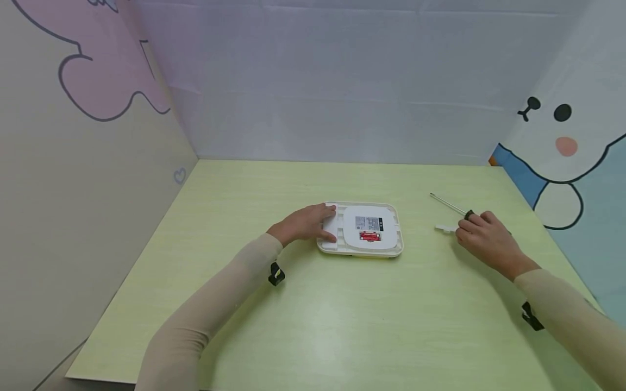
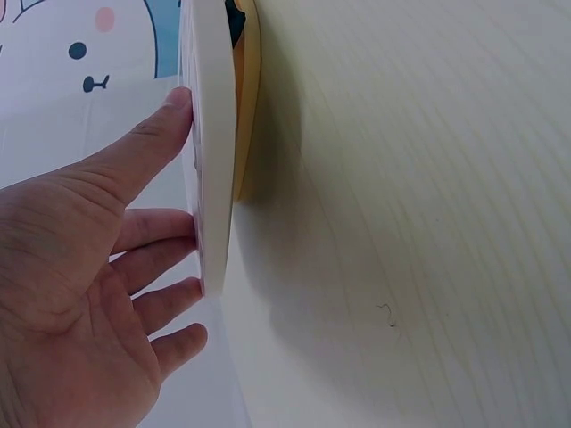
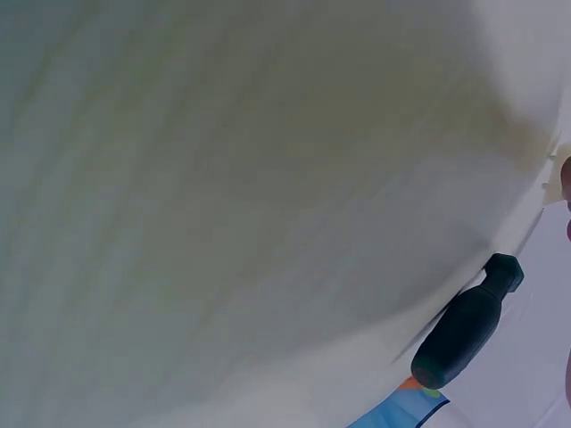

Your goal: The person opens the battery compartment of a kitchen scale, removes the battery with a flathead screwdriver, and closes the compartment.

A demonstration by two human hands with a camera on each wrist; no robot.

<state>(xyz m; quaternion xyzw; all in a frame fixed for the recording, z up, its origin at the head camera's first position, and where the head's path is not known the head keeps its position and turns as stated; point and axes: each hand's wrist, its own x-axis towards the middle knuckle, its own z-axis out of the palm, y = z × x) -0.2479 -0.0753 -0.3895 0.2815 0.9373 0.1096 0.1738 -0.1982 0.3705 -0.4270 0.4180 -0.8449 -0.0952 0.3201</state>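
A white rounded-rectangular device (image 1: 398, 239) lies flat on the table, with a grey label (image 1: 367, 223) and a small recess showing red batteries (image 1: 370, 237). My left hand (image 1: 308, 222) rests on its left end. In the left wrist view the thumb (image 2: 147, 147) and fingers touch the white face beside its edge. On the right, my right hand (image 1: 489, 241) pinches a small flat white cover (image 1: 444, 228) near the tabletop. Beside these fingers lies a screwdriver (image 1: 449, 203); its dark handle (image 3: 464, 330) shows in the right wrist view, where most of the hand is out of frame.
The pale yellow-green table (image 1: 318, 315) meets a white back wall (image 1: 313, 87). Cartoon-printed panels stand at the left and right (image 1: 562, 141). A yellow edge (image 2: 250, 98) shows beneath the device. Black wrist straps (image 1: 276, 274) sit on both sleeves.
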